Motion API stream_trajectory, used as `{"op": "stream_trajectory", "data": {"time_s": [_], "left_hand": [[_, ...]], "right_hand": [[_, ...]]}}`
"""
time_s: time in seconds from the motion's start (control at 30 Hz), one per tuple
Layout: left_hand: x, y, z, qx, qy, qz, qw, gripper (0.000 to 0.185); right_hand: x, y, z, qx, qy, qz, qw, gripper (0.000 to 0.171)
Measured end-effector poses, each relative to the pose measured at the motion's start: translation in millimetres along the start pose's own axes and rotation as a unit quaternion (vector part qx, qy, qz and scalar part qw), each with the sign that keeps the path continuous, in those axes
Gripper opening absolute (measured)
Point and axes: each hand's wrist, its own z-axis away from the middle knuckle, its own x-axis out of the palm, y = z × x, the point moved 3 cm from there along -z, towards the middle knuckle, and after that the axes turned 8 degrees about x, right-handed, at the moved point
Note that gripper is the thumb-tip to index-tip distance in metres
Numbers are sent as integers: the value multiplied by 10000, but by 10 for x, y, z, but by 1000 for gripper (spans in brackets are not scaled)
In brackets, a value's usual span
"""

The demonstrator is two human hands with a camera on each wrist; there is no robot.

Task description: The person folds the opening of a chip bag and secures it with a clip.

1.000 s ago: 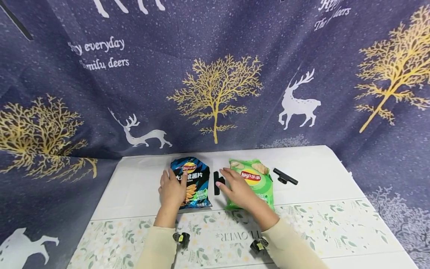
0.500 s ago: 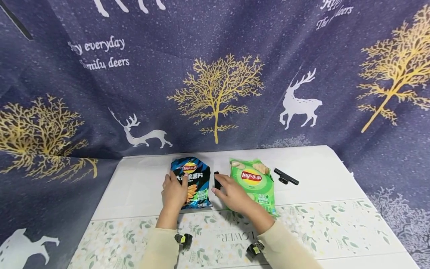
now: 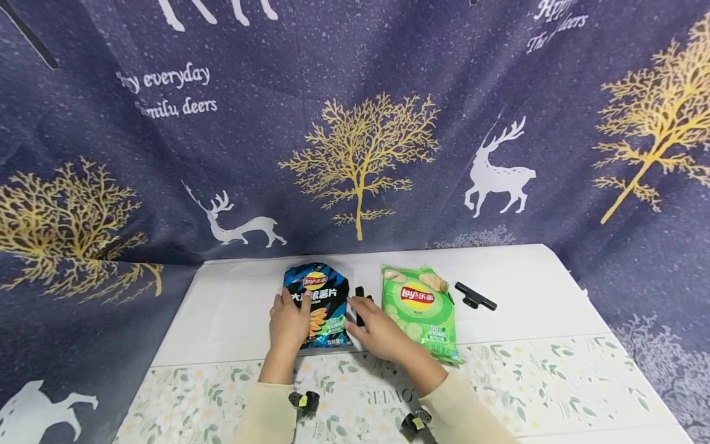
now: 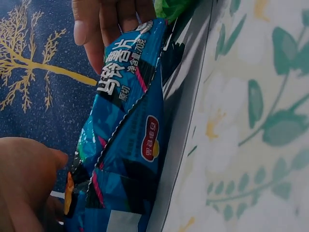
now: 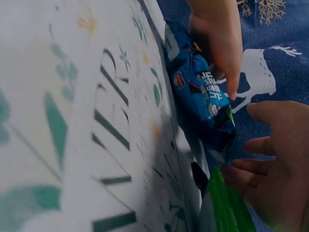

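Observation:
A blue chip bag (image 3: pixel 324 290) lies flat on the white table (image 3: pixel 233 308). My left hand (image 3: pixel 291 314) rests on its left half with straight fingers, thumb on the bag. A green chip bag (image 3: pixel 424 311) lies to its right. Between them sits a black clip (image 3: pixel 359 293). My right hand (image 3: pixel 366 320) lies over the clip's near part, fingers loosely extended, reaching the blue bag's right edge. The right wrist view shows the clip (image 5: pixel 199 176) under those fingers (image 5: pixel 251 166), apart from them. In the left wrist view the blue bag (image 4: pixel 130 145) fills the middle.
A second black clip (image 3: pixel 475 296) lies right of the green bag. A floral cloth (image 3: pixel 527 376) covers the near part of the table. A dark blue curtain (image 3: pixel 355 123) with deer and trees hangs close behind and at both sides.
My right hand has slid left, off the green bag, onto the clip and toward the blue bag. The left hand has stayed on the blue bag.

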Motion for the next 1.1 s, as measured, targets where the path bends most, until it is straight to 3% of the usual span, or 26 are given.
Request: {"op": "stream_trajectory", "data": {"time_s": [1.1], "left_hand": [[-48,70,16,-228,2,508,9984,83]], "right_hand": [[147,-29,5,374,-189,-351,9985,71]]}}
